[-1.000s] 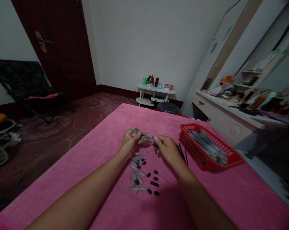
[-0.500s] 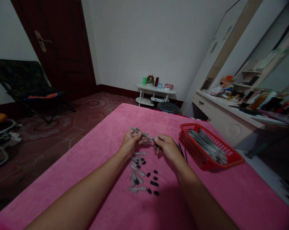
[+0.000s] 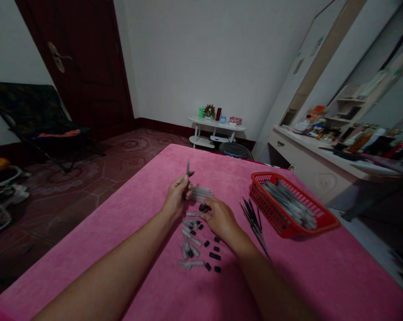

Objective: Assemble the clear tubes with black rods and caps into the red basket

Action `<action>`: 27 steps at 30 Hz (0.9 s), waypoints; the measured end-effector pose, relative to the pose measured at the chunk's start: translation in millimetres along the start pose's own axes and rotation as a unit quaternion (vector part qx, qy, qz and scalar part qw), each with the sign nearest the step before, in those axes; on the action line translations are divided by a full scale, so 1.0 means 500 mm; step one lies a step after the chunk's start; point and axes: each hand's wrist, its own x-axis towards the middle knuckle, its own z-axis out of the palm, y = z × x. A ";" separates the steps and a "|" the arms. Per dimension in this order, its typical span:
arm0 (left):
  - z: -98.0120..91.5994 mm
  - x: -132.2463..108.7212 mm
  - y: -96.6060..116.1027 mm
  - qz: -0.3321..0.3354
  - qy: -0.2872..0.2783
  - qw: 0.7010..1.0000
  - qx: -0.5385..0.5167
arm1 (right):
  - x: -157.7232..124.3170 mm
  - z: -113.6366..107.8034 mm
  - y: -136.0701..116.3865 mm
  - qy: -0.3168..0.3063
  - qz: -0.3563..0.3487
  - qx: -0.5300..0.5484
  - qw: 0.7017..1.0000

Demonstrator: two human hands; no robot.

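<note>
My left hand [image 3: 178,191] is closed on a slim grey pen-like stick [image 3: 188,168], which points up from the fingers. To its right, my right hand [image 3: 219,215] is closed just above the pink cloth [image 3: 137,227], near the small parts; a dark shape shows at its fingertips, too blurred to name. Between the hands lies a row of clear tubes [image 3: 201,194]. Below them are several clear caps [image 3: 196,241] and several short black pieces [image 3: 215,256]. Thin black rods [image 3: 253,218] lie in a bunch right of my right hand.
A red basket [image 3: 271,213] full of grey sticks stands at the right. Beyond the cloth are a low white table [image 3: 201,120], a round black-topped stool [image 3: 234,150] and a cluttered dresser [image 3: 324,165]. A folding chair [image 3: 30,111] stands at the left.
My hands have moved apart. The stick in my left hand has turned from slanted to nearly upright. My right hand has let go of its end and moved down and left, uncovering the black rods.
</note>
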 end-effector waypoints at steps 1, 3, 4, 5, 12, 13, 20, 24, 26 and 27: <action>0.001 -0.001 -0.001 -0.001 -0.002 1.000 0.016 | -0.001 0.001 -0.001 -0.001 0.000 -0.018 1.000; 0.002 -0.005 -0.002 -0.004 -0.007 0.999 0.050 | -0.003 0.002 -0.002 0.001 0.001 -0.038 0.999; 0.002 -0.006 -0.003 -0.005 -0.011 0.998 0.068 | -0.003 0.000 -0.002 0.004 0.002 -0.040 0.999; 0.003 -0.008 -0.004 -0.006 -0.017 0.996 0.085 | -0.002 -0.004 -0.001 0.007 0.005 -0.036 0.999; 0.003 -0.009 -0.009 0.000 -0.052 0.972 0.227 | 0.021 -0.073 0.049 0.082 0.029 0.044 0.995; 0.004 -0.009 -0.011 0.002 -0.058 0.967 0.247 | 0.025 -0.083 0.058 0.097 0.028 0.063 0.993; 0.008 -0.011 -0.024 0.034 -0.152 0.939 0.308 | 0.034 -0.126 0.083 0.175 0.009 0.130 0.976; 0.008 -0.013 -0.024 0.035 -0.190 0.926 0.324 | 0.033 -0.132 0.084 0.180 0.004 0.143 0.973; 0.009 -0.014 -0.022 0.032 -0.198 0.923 0.328 | 0.033 -0.133 0.085 0.178 0.002 0.149 0.973; 0.009 -0.015 -0.022 0.032 -0.198 0.922 0.330 | 0.033 -0.133 0.085 0.177 0.001 0.150 0.973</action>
